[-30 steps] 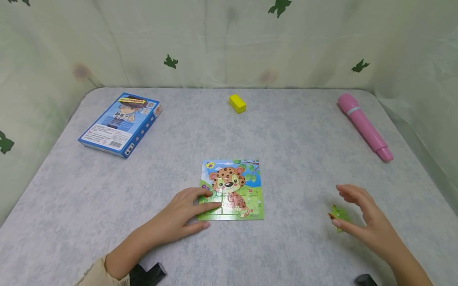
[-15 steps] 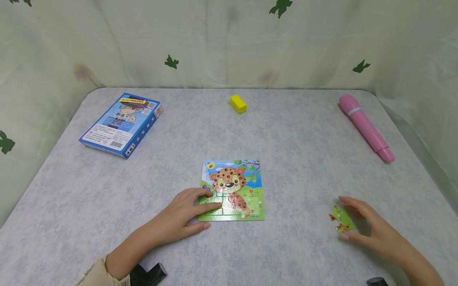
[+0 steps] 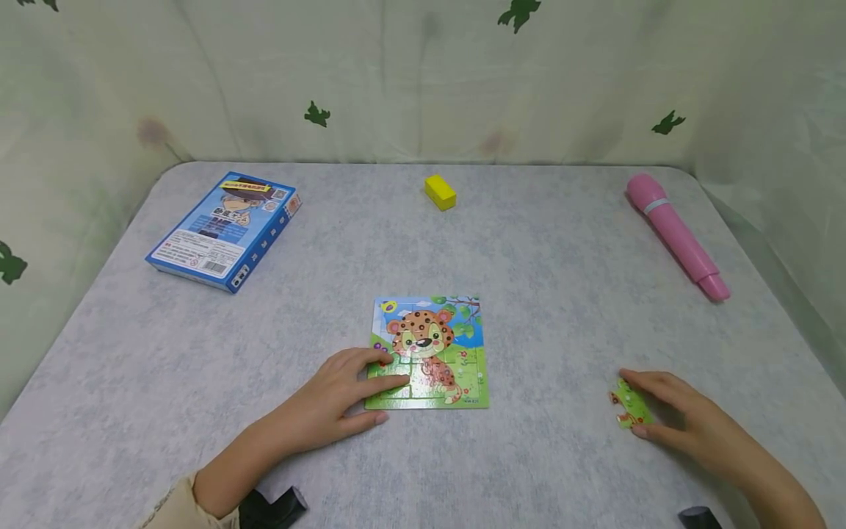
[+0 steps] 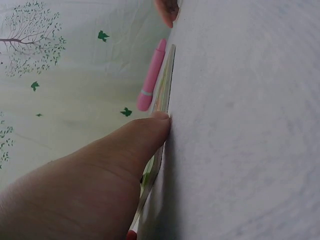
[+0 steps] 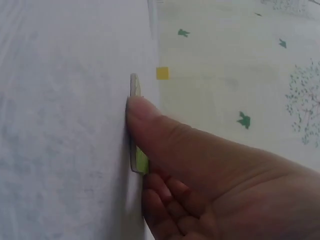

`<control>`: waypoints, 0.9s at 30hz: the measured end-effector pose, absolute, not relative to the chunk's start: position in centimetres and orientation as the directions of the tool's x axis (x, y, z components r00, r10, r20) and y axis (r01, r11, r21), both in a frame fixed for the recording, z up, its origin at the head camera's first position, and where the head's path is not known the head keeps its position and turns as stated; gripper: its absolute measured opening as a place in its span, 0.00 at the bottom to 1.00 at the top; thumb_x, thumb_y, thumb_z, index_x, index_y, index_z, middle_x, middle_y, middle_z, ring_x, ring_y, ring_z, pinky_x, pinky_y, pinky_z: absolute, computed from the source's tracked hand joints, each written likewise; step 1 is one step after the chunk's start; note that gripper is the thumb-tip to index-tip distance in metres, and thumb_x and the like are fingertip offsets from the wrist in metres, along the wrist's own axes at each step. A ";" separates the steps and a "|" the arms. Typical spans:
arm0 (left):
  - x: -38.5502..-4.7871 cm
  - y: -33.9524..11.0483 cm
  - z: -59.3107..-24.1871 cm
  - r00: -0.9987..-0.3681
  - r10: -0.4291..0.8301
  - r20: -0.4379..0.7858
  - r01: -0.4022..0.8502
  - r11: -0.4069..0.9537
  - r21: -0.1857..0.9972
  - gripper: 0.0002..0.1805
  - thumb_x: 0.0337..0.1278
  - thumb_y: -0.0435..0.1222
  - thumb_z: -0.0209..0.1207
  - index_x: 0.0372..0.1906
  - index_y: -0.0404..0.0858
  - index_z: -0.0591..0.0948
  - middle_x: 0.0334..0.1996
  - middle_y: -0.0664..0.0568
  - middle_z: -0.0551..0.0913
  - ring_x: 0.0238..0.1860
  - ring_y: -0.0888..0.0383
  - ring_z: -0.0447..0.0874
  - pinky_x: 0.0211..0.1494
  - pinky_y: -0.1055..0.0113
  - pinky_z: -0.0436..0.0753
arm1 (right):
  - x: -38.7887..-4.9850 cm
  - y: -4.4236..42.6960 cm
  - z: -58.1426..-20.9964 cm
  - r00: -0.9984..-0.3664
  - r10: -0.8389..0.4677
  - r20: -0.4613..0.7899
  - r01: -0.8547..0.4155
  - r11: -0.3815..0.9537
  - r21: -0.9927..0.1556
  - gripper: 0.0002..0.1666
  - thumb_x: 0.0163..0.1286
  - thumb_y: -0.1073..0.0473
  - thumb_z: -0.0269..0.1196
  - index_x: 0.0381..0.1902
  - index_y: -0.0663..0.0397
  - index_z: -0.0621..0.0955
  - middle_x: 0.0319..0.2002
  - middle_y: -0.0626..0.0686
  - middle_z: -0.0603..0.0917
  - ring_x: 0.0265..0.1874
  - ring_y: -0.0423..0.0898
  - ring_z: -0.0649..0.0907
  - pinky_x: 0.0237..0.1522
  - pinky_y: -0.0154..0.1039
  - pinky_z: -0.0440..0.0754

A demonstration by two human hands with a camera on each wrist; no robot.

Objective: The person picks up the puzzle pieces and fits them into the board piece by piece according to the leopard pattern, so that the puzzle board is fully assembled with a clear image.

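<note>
A square jigsaw puzzle [image 3: 432, 330] with a cartoon leopard picture lies near the front middle of the table. My left hand [image 3: 340, 393] rests on its lower left part, fingers spread and fairly straight, with the thumb by the front edge. At the right, my right hand [image 3: 700, 433] pinches a green puzzle piece [image 3: 634, 405] by its edges between thumb and a finger. In the right wrist view the thumb [image 5: 145, 112] presses against the rim of that piece [image 5: 142, 162], at or just above the tabletop; I cannot tell which.
A blue box [image 3: 221, 231] lies at the back left. Towards the rear middle stands a small yellow block [image 3: 440, 192]. A pink microphone-shaped object [image 3: 677, 235] lies at the back right. A leaf-patterned curtain [image 3: 396, 73] surrounds the table.
My right hand has lowered around the green puzzle piece, and its thumb and finger have closed in on the edges. The piece has shifted slightly. The left hand stays on the puzzle.
</note>
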State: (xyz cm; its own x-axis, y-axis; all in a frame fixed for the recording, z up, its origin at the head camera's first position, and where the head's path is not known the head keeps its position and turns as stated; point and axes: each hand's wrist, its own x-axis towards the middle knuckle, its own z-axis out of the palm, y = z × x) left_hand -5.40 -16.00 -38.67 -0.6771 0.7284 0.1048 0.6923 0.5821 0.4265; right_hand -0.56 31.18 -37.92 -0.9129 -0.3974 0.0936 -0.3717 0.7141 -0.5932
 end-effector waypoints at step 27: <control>-4.3 -13.7 -37.5 -0.636 0.762 0.122 0.760 0.591 0.271 0.25 0.56 0.48 0.55 0.56 0.39 0.73 0.60 0.48 0.66 0.62 0.52 0.59 0.63 0.59 0.57 | -3.5 21.3 -34.0 -0.797 -0.494 0.348 -0.604 0.631 -0.487 0.43 0.41 0.62 0.74 0.58 0.58 0.72 0.46 0.48 0.75 0.43 0.41 0.74 0.42 0.27 0.73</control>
State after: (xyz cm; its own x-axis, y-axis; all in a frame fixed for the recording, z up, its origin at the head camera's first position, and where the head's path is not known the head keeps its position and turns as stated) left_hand -4.34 -13.74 -37.52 -0.6360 0.7620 0.1220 0.7599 0.5907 0.2714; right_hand -3.51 21.34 -33.97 -0.7965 -0.4944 0.3480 -0.6042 0.6310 -0.4865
